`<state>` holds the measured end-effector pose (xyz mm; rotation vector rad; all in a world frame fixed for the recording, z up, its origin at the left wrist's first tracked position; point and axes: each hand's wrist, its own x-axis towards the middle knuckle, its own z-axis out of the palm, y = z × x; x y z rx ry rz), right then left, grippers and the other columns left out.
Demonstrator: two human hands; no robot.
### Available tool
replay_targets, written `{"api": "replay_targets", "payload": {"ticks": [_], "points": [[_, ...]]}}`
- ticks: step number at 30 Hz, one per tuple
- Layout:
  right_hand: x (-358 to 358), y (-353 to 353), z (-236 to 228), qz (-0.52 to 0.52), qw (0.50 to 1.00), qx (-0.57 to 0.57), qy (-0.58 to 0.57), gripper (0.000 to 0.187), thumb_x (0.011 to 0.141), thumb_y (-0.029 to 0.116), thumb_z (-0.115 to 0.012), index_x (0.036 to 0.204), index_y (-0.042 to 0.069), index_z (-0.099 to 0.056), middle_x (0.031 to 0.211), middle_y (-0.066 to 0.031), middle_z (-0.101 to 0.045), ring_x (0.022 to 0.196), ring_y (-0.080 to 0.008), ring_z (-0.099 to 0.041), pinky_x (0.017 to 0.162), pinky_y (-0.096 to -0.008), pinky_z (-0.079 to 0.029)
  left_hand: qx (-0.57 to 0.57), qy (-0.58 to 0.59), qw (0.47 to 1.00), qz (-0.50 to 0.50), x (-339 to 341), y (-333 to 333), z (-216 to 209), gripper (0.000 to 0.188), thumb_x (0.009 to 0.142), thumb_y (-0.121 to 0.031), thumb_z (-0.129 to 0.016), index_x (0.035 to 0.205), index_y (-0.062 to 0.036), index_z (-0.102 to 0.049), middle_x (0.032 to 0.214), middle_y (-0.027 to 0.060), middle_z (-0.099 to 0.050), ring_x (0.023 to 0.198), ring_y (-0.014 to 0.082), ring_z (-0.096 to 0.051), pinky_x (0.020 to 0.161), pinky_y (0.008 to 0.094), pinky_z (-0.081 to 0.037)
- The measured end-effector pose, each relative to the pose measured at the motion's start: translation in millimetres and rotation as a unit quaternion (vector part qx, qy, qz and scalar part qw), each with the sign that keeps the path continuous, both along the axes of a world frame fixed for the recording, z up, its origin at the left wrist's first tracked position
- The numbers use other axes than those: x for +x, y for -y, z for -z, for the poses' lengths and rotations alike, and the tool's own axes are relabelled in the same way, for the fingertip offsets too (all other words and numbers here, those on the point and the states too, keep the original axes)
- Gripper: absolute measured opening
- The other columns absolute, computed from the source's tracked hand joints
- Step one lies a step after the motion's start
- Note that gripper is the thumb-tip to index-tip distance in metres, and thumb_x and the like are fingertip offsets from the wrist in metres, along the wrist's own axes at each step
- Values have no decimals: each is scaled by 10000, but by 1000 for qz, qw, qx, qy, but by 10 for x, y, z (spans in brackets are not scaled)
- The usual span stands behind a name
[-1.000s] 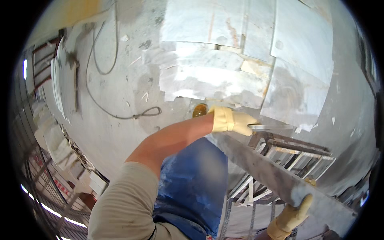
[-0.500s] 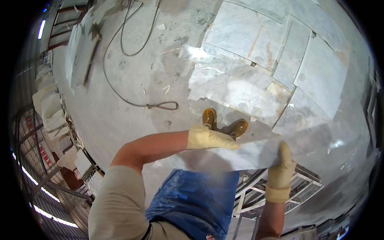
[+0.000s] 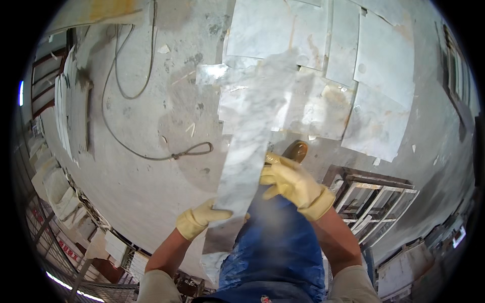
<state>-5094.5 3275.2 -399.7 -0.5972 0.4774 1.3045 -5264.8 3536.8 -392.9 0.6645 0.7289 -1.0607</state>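
A long strip of grey-white marble [image 3: 241,156] stretches away from my body, tilted across the view and slightly blurred. My left hand [image 3: 202,217], in a yellow rubber glove, grips it near its lower end. The thumb lies on the upper face, while the other fingers pass underneath and are mostly hidden. At the strip's right edge is my right hand [image 3: 293,184], also gloved, with its fingers apart and fingertips at or just beside the stone. Whether they touch it I cannot tell. A blue apron [image 3: 283,242] hangs below both hands.
Flat marble slabs [image 3: 384,65] cover the floor ahead. A cable with a looped end [image 3: 194,150] lies to the left. A metal frame [image 3: 374,199] stands at my right, stacked slabs [image 3: 63,113] at far left. A brown boot [image 3: 297,150] shows beyond my right hand.
The marble strip has swung from lying crosswise to pointing away from me. My left hand has moved down and left to its near end; my right hand has let go of its former grip.
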Motion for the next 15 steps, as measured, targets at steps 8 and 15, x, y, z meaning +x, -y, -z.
{"api": "replay_targets", "payload": {"ticks": [8, 15], "points": [[-315, -42, 163, 10, 913, -240, 329, 773, 918, 327, -705, 1517, 1, -342, 1471, -221, -478, 1280, -297, -553, 990, -412, -495, 123, -20, 984, -127, -810, -455, -141, 653, 742, -237, -816, 1281, 52, -588, 1117, 241, -695, 1040, 352, -686, 926, 447, -542], [811, -216, 2195, -292, 484, -419, 710, 1029, 716, 388, -854, 1497, -27, -329, 1444, -241, -474, 1327, -400, -456, 1110, -465, -374, 135, -70, 967, -202, -1054, -405, 14, 616, 736, -170, -769, 1269, 72, -578, 1100, 264, -690, 1022, 383, -684, 919, 479, -544]]}}
